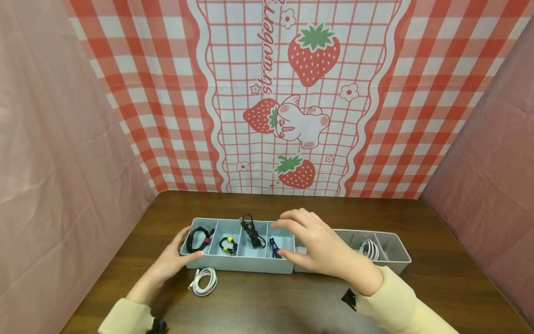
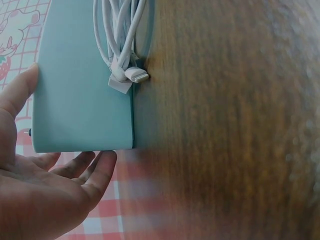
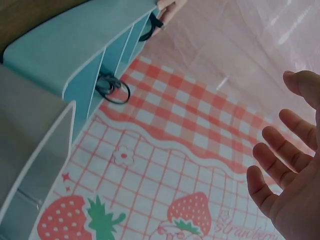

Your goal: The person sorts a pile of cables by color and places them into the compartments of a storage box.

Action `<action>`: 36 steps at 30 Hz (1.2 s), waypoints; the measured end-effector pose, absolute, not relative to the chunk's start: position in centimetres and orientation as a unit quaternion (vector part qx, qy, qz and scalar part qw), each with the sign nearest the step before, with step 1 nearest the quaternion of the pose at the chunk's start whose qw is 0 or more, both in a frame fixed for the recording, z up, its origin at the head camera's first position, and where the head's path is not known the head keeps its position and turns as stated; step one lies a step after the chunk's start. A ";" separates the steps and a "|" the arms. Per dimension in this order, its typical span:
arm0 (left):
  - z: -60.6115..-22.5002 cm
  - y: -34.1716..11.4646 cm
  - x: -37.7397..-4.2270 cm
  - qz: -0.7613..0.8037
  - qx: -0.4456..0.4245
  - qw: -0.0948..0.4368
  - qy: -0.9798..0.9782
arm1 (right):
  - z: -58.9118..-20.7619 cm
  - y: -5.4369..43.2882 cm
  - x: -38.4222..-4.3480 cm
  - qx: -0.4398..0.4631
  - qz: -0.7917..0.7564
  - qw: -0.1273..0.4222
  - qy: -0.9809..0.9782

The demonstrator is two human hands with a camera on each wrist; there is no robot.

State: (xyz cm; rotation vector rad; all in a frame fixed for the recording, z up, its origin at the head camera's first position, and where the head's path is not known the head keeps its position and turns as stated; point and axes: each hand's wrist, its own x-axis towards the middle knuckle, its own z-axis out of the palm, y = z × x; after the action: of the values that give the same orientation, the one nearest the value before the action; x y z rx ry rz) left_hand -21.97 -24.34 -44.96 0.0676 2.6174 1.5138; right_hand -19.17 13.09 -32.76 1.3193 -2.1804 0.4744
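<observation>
My left hand (image 1: pixel 168 260) holds the left end of a pale blue divided box (image 1: pixel 250 265), thumb at the front rim and fingers round the end wall. In its compartments lie a black cable with a red tie (image 1: pixel 207 240), a cable with yellow ties (image 1: pixel 229 240), a bundled black cable (image 1: pixel 252 235) that rises above the rim, and a small dark cable with a purple tie (image 1: pixel 274 249). My right hand (image 1: pixel 321 243) hovers over the box's right end, fingers spread, nothing between them. Its palm and fingers (image 3: pixel 280 170) show in the right wrist view.
A coiled white cable (image 1: pixel 213 281) lies on the brown table (image 1: pixel 258 301), against the blue box's front. A grey divided box (image 1: pixel 400 262) stands end to end with the blue one, holding another white cable (image 1: pixel 369 250). A strawberry-print curtain (image 1: pixel 233 139) hangs behind.
</observation>
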 end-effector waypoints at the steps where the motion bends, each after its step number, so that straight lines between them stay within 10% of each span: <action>1: -45.0 -24.4 -22.0 0.498 0.024 0.058 0.865 | -32.9 12.9 -19.2 0.496 0.176 0.273 -0.806; 36: -45.0 -24.2 -21.7 0.488 0.029 0.046 0.871 | -39.3 6.3 -18.5 0.560 0.155 0.226 -0.782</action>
State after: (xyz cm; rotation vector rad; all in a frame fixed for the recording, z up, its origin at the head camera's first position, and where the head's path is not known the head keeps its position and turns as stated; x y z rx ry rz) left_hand -21.68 -24.15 -44.98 0.0888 2.6585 1.4896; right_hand -18.49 6.32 -39.35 1.5422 -2.1554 0.4284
